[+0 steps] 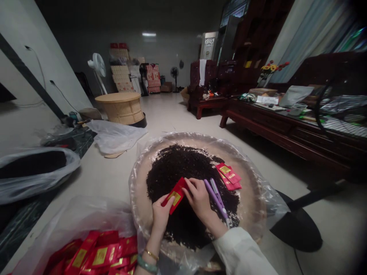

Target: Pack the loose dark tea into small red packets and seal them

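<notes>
A red packet (pixel 177 193) with a gold label is held slantwise over a heap of dark loose leaves (pixel 183 164). My left hand (pixel 161 213) grips its lower end, the thumb lying on the gold label. At the upper end, the fingers of my right hand (pixel 198 196) pinch the packet's edge. Just right of that hand, a purple hair-straightener-like sealer (pixel 215 196) rests on the leaves with its jaws apart. Several flat red packets (pixel 229 176) lie at the heap's right side. Everything sits in a wide round tray (pixel 140 191) lined with clear plastic.
A plastic bag of red packets (pixel 100 254) stands at lower left, near a bag of dark leaves (pixel 31 164). A black fan base (pixel 296 229) sits right of the tray. Beyond are a wooden drum-shaped table (pixel 122 109) and a long dark wooden table (pixel 286 133).
</notes>
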Motion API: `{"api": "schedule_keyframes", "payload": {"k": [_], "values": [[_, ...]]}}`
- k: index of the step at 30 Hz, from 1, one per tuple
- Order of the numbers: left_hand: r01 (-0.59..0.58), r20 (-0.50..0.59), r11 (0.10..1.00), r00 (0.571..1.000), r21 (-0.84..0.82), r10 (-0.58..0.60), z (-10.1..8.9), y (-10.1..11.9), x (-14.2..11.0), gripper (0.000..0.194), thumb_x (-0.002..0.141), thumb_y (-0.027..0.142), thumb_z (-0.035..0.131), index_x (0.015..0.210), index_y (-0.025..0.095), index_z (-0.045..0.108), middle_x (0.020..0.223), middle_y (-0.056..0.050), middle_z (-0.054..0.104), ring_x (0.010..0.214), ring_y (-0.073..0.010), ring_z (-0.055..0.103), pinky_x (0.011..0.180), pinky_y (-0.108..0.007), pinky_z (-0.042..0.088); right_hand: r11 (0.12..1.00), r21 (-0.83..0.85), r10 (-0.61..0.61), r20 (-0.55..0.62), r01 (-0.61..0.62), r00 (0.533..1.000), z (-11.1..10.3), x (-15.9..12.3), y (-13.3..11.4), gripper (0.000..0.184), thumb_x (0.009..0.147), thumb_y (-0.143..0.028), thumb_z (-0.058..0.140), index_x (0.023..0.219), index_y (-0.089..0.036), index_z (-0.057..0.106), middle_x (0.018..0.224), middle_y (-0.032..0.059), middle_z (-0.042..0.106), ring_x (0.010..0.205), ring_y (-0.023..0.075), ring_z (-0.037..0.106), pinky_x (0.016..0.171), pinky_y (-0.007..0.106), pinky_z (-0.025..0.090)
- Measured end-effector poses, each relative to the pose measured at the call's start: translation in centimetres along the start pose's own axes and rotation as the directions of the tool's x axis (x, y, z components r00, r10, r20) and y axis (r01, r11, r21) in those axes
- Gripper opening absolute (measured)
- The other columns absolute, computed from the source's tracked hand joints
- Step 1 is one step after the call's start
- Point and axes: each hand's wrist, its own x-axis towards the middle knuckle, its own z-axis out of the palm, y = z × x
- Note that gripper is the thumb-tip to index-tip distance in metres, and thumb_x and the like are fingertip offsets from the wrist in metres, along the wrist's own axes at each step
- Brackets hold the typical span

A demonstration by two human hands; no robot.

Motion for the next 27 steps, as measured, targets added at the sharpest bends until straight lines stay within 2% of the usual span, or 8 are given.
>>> {"api": "schedule_keyframes", "payload": {"k": [2, 6, 11, 13, 16, 21, 24, 27], "values": [[-0.006, 0.004, 1.000, 1.000, 0.010, 0.006, 0.0, 0.0, 0.0, 0.031, 0.060, 0.034, 0.079, 0.082, 0.012, 0.075, 0.077, -0.007, 0.076, 0.071, -0.0222, 0.069, 0.068, -0.029, 0.055, 1.000, 0.019, -0.003, -0.016, 0.003, 1.000, -0.1, 0.0, -0.2, 0.027, 0.092, -0.022, 0.049, 0.116, -0.020, 0.061, 0.097, 0.0103, 0.062, 0.087, 0.0221, 0.054, 0.075, 0.037, 0.049], [-0.039, 0.018, 0.997, 0.999, 0.065, 0.038, 0.0, 0.0, 0.0, 0.029, 0.063, 0.033, 0.077, 0.084, 0.013, 0.075, 0.081, -0.008, 0.076, 0.074, -0.0231, 0.069, 0.072, -0.031, 0.055, 1.000, 0.020, -0.015, -0.031, 0.016, 0.999, -0.5, 0.2, -0.6, 0.015, 0.091, -0.021, 0.051, 0.089, -0.018, 0.065, 0.084, 0.0079, 0.061, 0.079, 0.0207, 0.052, 0.068, 0.033, 0.047], [-0.067, 0.009, 0.992, 0.998, 0.109, 0.066, 0.0, -0.2, 0.1, 0.029, 0.062, 0.034, 0.077, 0.082, 0.014, 0.075, 0.081, -0.008, 0.076, 0.075, -0.0240, 0.068, 0.074, -0.032, 0.054, 0.983, -0.016, -0.183, 0.009, 0.183, 0.983, -0.6, 0.3, -1.0, 0.023, 0.092, -0.013, 0.047, 0.077, -0.019, 0.063, 0.081, 0.0060, 0.064, 0.075, 0.0185, 0.050, 0.069, 0.030, 0.046], [-0.051, 0.019, 0.994, 0.999, 0.092, 0.050, 0.0, -0.2, 0.1, 0.030, 0.063, 0.037, 0.076, 0.082, 0.013, 0.075, 0.079, -0.008, 0.076, 0.074, -0.0237, 0.068, 0.072, -0.032, 0.054, 0.978, -0.021, -0.208, 0.026, 0.209, 0.978, -0.6, 0.2, -0.9, 0.026, 0.092, -0.011, 0.045, 0.074, -0.020, 0.062, 0.075, 0.0045, 0.064, 0.075, 0.0185, 0.050, 0.069, 0.030, 0.046], [-0.019, 0.019, 1.000, 1.000, 0.014, 0.019, 0.1, 0.0, 0.1, 0.034, 0.066, 0.043, 0.073, 0.081, 0.013, 0.075, 0.081, -0.008, 0.075, 0.076, -0.0227, 0.067, 0.073, -0.030, 0.053, 0.986, 0.020, -0.166, 0.049, 0.166, 0.985, -0.8, 0.0, -0.5, 0.024, 0.092, -0.012, 0.045, 0.076, -0.019, 0.061, 0.072, 0.0048, 0.062, 0.076, 0.0187, 0.053, 0.068, 0.030, 0.045], [0.003, 0.005, 0.993, 1.000, -0.116, -0.002, 0.1, 0.2, 0.2, 0.038, 0.065, 0.048, 0.073, 0.080, 0.013, 0.073, 0.079, -0.006, 0.073, 0.073, -0.0194, 0.066, 0.070, -0.027, 0.052, 0.987, 0.147, -0.090, 0.137, 0.070, 0.986, -1.3, -0.1, -0.1, 0.017, 0.090, -0.014, 0.047, 0.081, -0.018, 0.061, 0.090, 0.0085, 0.064, 0.081, 0.0186, 0.056, 0.071, 0.030, 0.046], [-0.009, -0.018, 0.995, 1.000, -0.104, 0.007, 0.0, -0.1, 0.3, 0.039, 0.063, 0.050, 0.073, 0.074, 0.013, 0.071, 0.070, -0.004, 0.071, 0.066, -0.0176, 0.064, 0.065, -0.026, 0.051, 0.987, 0.157, -0.067, 0.239, 0.029, 0.969, -1.3, -0.2, -0.5, 0.014, 0.089, -0.016, 0.050, 0.081, -0.018, 0.062, 0.082, 0.0071, 0.064, 0.076, 0.0189, 0.054, 0.068, 0.030, 0.043], [-0.034, -0.012, 0.998, 0.999, -0.048, 0.033, -0.1, -0.4, 0.4, 0.038, 0.064, 0.049, 0.072, 0.073, 0.013, 0.071, 0.072, -0.005, 0.071, 0.069, -0.0179, 0.064, 0.068, -0.027, 0.051, 0.979, 0.193, -0.001, 0.343, -0.070, 0.939, -1.0, -0.3, -0.9, 0.010, 0.086, -0.022, 0.057, 0.080, -0.019, 0.064, 0.075, 0.0045, 0.063, 0.071, 0.0182, 0.053, 0.068, 0.030, 0.041]]}}
